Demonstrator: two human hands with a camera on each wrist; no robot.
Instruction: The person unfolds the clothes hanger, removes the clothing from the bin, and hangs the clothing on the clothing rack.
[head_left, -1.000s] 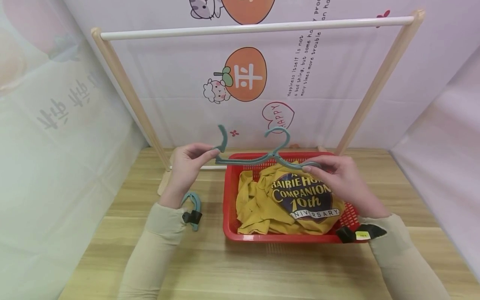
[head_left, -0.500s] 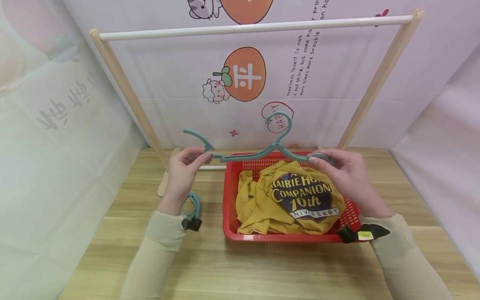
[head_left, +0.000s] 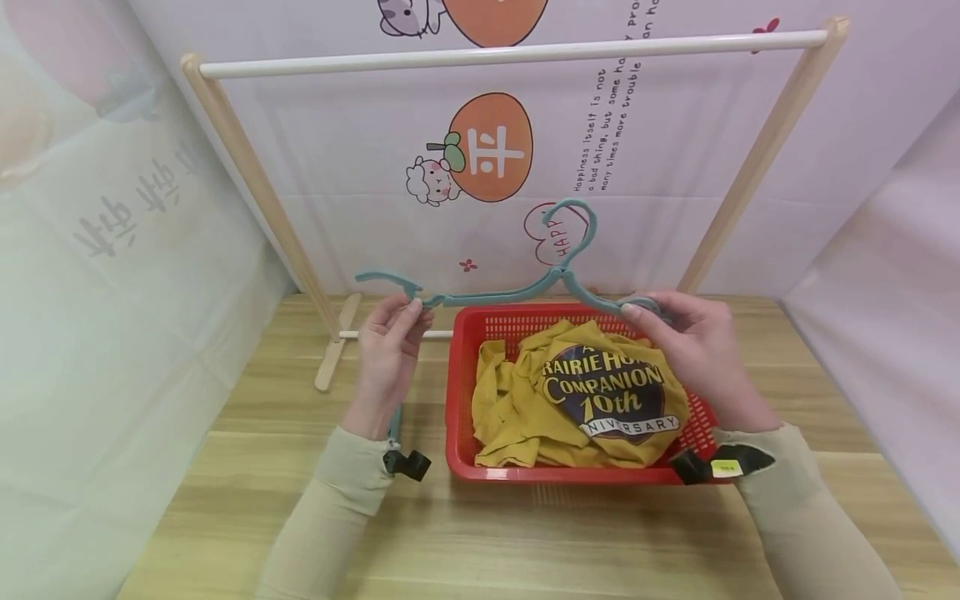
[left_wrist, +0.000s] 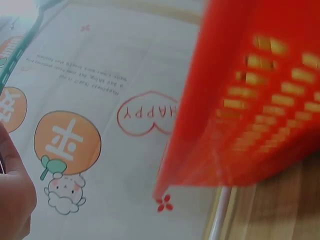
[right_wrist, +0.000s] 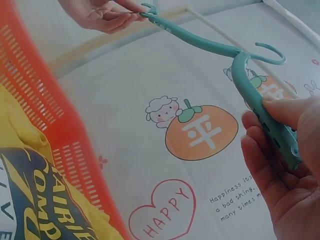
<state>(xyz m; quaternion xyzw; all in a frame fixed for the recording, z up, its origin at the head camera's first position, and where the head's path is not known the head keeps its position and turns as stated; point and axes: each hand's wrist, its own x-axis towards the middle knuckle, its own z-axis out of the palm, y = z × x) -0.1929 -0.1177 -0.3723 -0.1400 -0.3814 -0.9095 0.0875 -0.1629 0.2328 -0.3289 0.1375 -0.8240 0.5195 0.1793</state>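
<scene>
A teal folding clothes hanger [head_left: 510, 295] is stretched between both hands, above the back of the red basket [head_left: 570, 476]. Its hook points up, and a slim end piece juts out to the left. My left hand [head_left: 386, 362] pinches the left end between thumb and fingers. At the other end, my right hand [head_left: 701, 346] grips the arm; the right wrist view shows the thumb on top and fingers underneath. A crumpled yellow T-shirt [head_left: 517, 417] with a dark round print lies in the basket. Another teal hanger [head_left: 395, 422] on the table is mostly hidden behind the left wrist.
Behind the basket stands a rack with wooden posts [head_left: 255, 179] and a white top rod [head_left: 510, 56]. Its left foot [head_left: 328, 364] rests on the wooden table [head_left: 525, 542]. Printed white sheets [head_left: 360, 150] enclose the back and sides.
The hanger's left end piece has swung from upright to pointing left. The hook has risen and shifted slightly right. The left hand has turned and moved right, covering more of the table hanger.
</scene>
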